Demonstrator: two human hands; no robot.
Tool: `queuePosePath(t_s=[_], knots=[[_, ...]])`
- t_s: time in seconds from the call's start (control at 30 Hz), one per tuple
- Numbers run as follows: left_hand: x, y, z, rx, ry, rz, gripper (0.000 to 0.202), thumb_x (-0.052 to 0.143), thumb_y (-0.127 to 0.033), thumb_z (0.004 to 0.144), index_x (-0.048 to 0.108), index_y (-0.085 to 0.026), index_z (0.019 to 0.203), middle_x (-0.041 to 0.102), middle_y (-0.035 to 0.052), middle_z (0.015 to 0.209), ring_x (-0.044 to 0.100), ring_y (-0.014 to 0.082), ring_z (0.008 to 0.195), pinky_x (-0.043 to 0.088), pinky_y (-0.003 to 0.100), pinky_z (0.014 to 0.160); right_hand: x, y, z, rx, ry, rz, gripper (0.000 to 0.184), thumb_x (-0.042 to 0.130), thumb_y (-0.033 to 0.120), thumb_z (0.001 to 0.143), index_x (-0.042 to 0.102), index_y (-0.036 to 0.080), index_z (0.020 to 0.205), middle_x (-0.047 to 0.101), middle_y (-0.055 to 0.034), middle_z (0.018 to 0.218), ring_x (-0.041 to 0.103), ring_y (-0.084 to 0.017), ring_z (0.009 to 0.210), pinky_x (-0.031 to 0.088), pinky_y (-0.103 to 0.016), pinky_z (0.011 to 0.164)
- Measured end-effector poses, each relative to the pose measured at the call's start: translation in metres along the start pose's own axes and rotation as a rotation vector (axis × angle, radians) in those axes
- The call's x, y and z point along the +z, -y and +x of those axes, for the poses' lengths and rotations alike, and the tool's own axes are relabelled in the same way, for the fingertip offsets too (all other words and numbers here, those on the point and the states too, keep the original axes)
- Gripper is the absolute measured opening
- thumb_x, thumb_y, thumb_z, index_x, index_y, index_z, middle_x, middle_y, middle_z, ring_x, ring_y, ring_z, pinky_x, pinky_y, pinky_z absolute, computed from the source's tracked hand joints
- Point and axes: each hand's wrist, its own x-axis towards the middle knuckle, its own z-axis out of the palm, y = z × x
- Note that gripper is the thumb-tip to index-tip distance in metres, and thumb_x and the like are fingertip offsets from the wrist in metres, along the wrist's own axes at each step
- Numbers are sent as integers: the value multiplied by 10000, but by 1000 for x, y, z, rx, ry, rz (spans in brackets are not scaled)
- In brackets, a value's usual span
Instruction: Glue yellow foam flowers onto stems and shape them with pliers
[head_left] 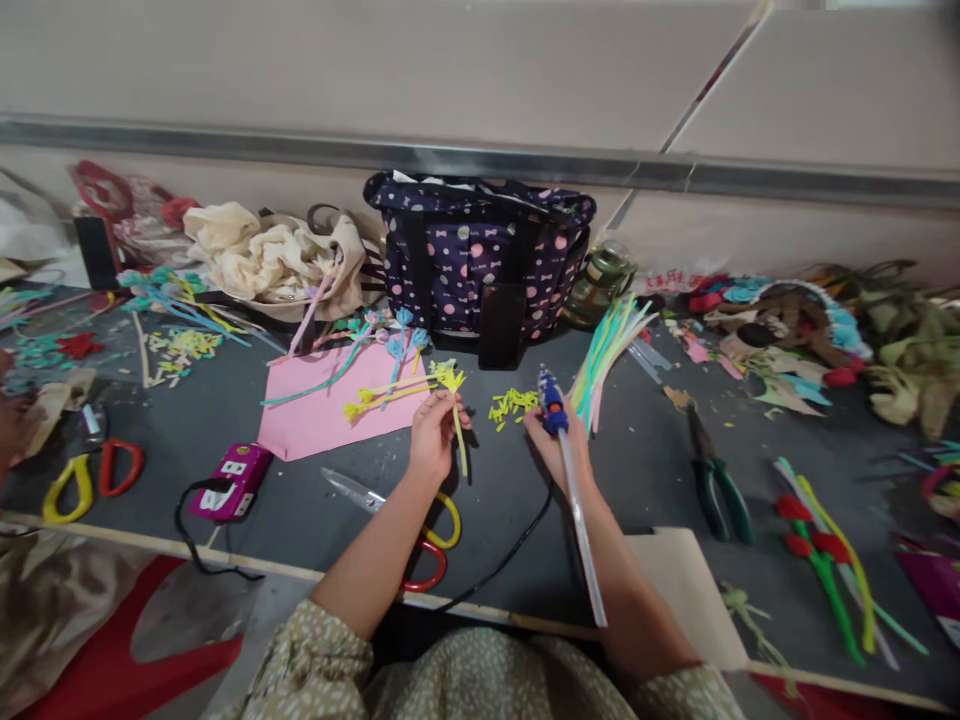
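My left hand [433, 440] pinches a yellow craft flower [452, 380] whose pale green-yellow stem hangs down past my fingers. My right hand [559, 445] is wrapped round a blue glue gun [553, 402], nozzle pointing away from me. A long clear glue stick [583, 530] runs back from it over my forearm. Between the hands lies a small pile of yellow cut pieces [514, 404]. Finished yellow flowers [364, 398] rest on a pink sheet [311, 415] beside my left hand. Scissors with yellow and red handles [360, 490] lie partly under my left forearm.
A dark patterned bag [480, 240] stands at the back with a phone [502, 325] against it. Coloured stems [611, 350] and pliers [712, 475] lie right. A purple box [234, 480] and second scissors [94, 465] lie left. A black cord [506, 555] crosses the table's front.
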Motion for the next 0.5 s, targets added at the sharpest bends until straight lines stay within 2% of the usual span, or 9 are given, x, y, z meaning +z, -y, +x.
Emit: queuePosePath(t_s=[0.17, 0.3, 0.5], knots=[[0, 1, 0, -20, -1, -31, 213, 734, -230, 647, 574, -160, 768, 583, -35, 666, 511, 63, 475, 397, 205, 445, 13, 2, -9, -126, 179, -374, 126, 507, 219, 802, 540, 208, 923, 611, -41, 798, 580, -212, 721, 429, -288, 618], [1, 1, -1, -75, 4, -53, 203, 724, -232, 653, 585, -148, 774, 554, -41, 642, 489, 51, 470, 355, 190, 429, 19, 3, -11, -239, 181, -561, 106, 485, 187, 819, 537, 198, 911, 586, -83, 841, 560, -240, 775, 399, -291, 606], [2, 0, -1, -128, 10, -62, 214, 739, -223, 620, 583, -148, 747, 532, -45, 617, 467, 50, 461, 343, 189, 424, 22, 2, -9, -321, 194, -667, 93, 528, 231, 863, 558, 195, 943, 582, -94, 846, 542, -242, 777, 372, -285, 566]])
